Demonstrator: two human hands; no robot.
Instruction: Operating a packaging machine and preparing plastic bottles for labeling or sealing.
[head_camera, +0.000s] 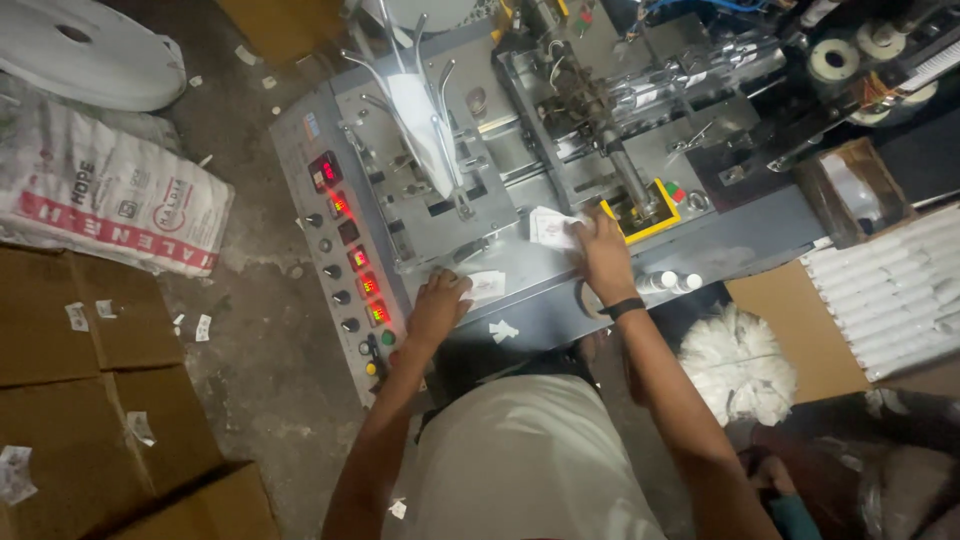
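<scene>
While the left hand lies flat on a white packet near the tabletop front edge, the right hand presses a packet stack beside the yellow guard; red-lit control panel at left edge.

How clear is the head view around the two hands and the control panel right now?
Head view: dim overall, corners dark; left hand and right hand readable but soft; red panel displays bloom with glare; white paper piece slightly washed out.
</scene>
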